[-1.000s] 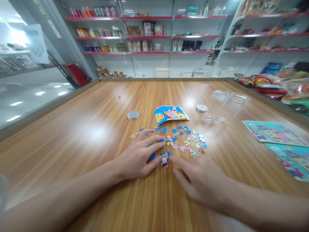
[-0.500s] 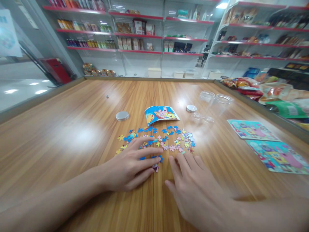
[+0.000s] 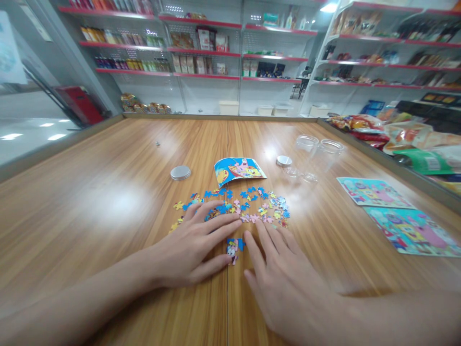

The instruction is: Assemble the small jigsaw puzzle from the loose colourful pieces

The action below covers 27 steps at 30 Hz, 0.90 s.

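My left hand (image 3: 194, 245) lies flat on the wooden table (image 3: 108, 192), fingers stretched out over the near edge of a scatter of small jigsaw pieces (image 3: 248, 204). My right hand (image 3: 284, 278) also lies flat with spread fingers, its fingertips just short of the pieces. Between the two hands sits a small joined cluster of pieces (image 3: 233, 247) with a pink and blue figure; my left thumb touches it. Beyond the scatter lies a curled cartoon picture sheet (image 3: 238, 170).
A round metal lid (image 3: 180, 172) lies to the left, a second lid (image 3: 284, 160) and two clear jars (image 3: 319, 149) to the right. Two printed puzzle boards (image 3: 392, 211) lie at the far right. Snack bags (image 3: 403, 137) line the right edge; shop shelves stand behind.
My right hand has slid forward to the scatter with its fingers spread. My left hand has drawn slightly back. The view has shifted left and tilted.
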Tool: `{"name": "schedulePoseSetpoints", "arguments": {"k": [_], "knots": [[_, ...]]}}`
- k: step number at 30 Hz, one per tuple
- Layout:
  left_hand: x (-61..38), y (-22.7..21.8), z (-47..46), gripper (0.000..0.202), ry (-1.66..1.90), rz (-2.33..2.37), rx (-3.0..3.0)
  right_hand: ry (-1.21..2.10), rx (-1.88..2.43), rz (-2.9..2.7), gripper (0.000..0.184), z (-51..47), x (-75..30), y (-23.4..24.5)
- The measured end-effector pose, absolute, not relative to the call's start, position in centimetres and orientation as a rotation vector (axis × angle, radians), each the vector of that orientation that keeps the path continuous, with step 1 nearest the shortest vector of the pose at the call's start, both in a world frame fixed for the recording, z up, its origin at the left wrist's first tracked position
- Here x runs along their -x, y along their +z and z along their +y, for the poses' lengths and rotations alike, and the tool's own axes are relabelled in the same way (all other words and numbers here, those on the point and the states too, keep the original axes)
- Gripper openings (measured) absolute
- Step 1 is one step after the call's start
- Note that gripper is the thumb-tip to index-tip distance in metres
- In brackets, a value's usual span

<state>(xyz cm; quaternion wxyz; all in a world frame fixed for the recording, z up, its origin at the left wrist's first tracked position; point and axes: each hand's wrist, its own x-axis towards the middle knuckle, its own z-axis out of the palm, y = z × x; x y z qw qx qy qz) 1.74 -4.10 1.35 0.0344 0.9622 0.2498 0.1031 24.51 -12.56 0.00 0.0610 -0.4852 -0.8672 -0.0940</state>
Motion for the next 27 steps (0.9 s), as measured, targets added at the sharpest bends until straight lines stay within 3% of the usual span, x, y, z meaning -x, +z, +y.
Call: {"name": "schedulePoseSetpoints", "arguments": {"k": [10, 27], "knots": [[-1.5, 0.9, -3.8, 0.063, 0.328, 0.839, -2.964, -0.165, 1.543, -2.495, 0.067, -11.5, -24.7, 0.7], [-1.5, 0.9, -4.0, 0.052, 0.306, 0.68, -2.989, -0.18, 1.613, -2.487, 0.057, -8.5, -25.5, 0.6]]}}
